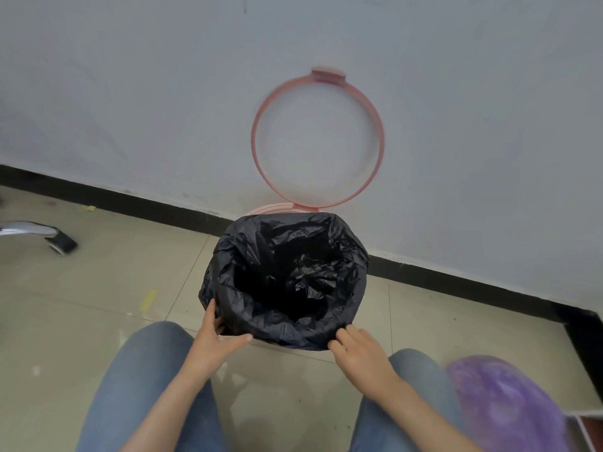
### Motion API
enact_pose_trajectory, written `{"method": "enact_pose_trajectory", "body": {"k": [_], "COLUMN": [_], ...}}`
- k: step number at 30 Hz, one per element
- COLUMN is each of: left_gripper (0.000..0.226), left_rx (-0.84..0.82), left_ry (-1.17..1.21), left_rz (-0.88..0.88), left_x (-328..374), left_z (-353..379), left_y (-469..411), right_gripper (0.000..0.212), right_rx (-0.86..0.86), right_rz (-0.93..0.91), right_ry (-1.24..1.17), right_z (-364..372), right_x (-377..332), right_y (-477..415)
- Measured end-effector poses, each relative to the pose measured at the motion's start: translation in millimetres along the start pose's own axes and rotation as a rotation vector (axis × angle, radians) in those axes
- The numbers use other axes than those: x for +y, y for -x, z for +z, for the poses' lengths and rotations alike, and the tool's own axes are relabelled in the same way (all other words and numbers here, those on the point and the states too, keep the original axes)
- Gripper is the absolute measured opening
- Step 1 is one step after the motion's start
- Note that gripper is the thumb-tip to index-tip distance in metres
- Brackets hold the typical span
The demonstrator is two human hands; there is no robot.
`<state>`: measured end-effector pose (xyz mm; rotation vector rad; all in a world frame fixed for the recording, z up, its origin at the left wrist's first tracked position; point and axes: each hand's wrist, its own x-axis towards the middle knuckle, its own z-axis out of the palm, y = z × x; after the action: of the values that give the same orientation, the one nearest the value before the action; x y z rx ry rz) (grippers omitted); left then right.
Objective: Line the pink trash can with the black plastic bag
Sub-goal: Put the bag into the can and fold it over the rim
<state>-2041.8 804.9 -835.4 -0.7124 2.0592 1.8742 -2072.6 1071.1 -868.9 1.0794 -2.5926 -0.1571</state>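
The black plastic bag (284,278) sits inside the pink trash can, its mouth folded out over the rim and hiding nearly all of the can. Only a strip of pink rim (267,208) shows at the back. The can's pink ring (318,138) is flipped up and leans against the wall. My left hand (217,336) presses the bag's folded edge at the near left, thumb stretched along it. My right hand (357,352) pinches the bag's edge at the near right with curled fingers.
The can stands on a beige tiled floor against a white wall with a black baseboard (137,200). A chrome chair leg with a caster (49,238) is at the left. A purple plastic bag (502,402) lies at the lower right. My knees in jeans flank the can.
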Motion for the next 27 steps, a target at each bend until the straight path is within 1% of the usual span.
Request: {"method": "enact_pose_trajectory", "body": {"k": [1, 2, 3, 4, 5, 6, 7, 8, 9, 11, 12, 13, 15, 18, 20, 22, 23, 25, 26, 27], "left_gripper": [0.084, 0.071, 0.058, 0.049, 0.045, 0.044, 0.045, 0.047, 0.048, 0.059, 0.068, 0.072, 0.074, 0.077, 0.080, 0.076, 0.073, 0.077, 0.079, 0.074], "left_rx": [0.032, 0.104, 0.210, 0.333, 0.436, 0.490, 0.488, 0.444, 0.386, 0.302, 0.280, 0.281, 0.291, 0.258, 0.208, 0.162, 0.164, 0.250, 0.313, 0.363], "left_ry": [0.036, 0.078, 0.109, 0.118, 0.102, 0.075, 0.036, -0.006, -0.038, -0.067, -0.073, -0.088, -0.116, -0.079, -0.058, -0.060, -0.078, -0.137, -0.171, -0.212], "left_rz": [-0.020, -0.031, -0.027, -0.012, 0.014, 0.046, 0.086, 0.125, 0.149, 0.121, 0.087, 0.063, 0.030, -0.008, -0.032, -0.035, -0.029, -0.021, 0.003, 0.053], "left_x": [1.3, 4.2, 8.6, 13.3, 20.6, 29.1, 38.2, 46.8, 53.7, 62.0, 62.4, 60.0, 52.1, 42.2, 33.1, 25.4, 23.9, 30.6, 39.0, 48.5], "left_z": [-3.4, -7.2, -10.6, -14.2, -15.8, -15.4, -12.7, -7.7, -1.5, 9.8, 14.1, 16.5, 16.4, 13.9, 12.7, 10.9, 8.5, -1.6, -7.8, -13.0], "left_y": [-2.1, -4.2, -5.5, -8.3, -10.9, -14.9, -19.7, -25.1, -31.4, -43.1, -47.1, -50.1, -49.5, -34.0, -16.0, 7.4, 18.8, 28.6, 26.5, 20.7], "right_gripper": [0.017, 0.009, 0.007, 0.021, 0.032, 0.035, 0.032, 0.026, 0.027, 0.055, 0.064, 0.069, 0.070, 0.071, 0.072, 0.076, 0.078, 0.079, 0.077, 0.075], "right_rx": [-0.012, -0.032, -0.037, -0.014, 0.042, 0.088, 0.145, 0.167, 0.140, -0.024, -0.064, -0.055, -0.024, -0.051, -0.086, -0.134, -0.161, -0.233, -0.274, -0.308], "right_rz": [-0.002, 0.008, 0.040, 0.115, 0.225, 0.383, 0.549, 0.722, 0.867, 1.069, 1.128, 1.163, 1.184, 1.130, 1.085, 1.049, 1.038, 1.023, 1.014, 0.997], "right_ry": [0.003, -0.001, -0.029, -0.097, -0.186, -0.300, -0.416, -0.537, -0.650, -0.965, -1.099, -1.196, -1.263, -1.299, -1.304, -1.299, -1.295, -1.267, -1.206, -1.088], "right_z": [-0.6, -4.5, -10.4, -16.6, -23.7, -34.3, -42.1, -48.3, -49.5, -48.7, -47.9, -45.2, -44.9, -49.6, -52.4, -53.7, -54.1, -57.8, -61.0, -62.8], "right_x": [3.1, 6.5, 9.8, 12.3, 14.7, 16.7, 19.9, 24.1, 29.7, 35.6, 36.5, 37.1, 36.1, 35.0, 34.7, 33.7, 33.4, 36.4, 40.7, 46.7], "right_y": [0.3, 0.2, -1.3, -4.5, -10.3, -20.8, -33.3, -48.0, -62.0, -86.2, -93.7, -98.1, -97.3, -83.8, -70.3, -54.3, -47.0, -36.4, -35.3, -36.8]}}
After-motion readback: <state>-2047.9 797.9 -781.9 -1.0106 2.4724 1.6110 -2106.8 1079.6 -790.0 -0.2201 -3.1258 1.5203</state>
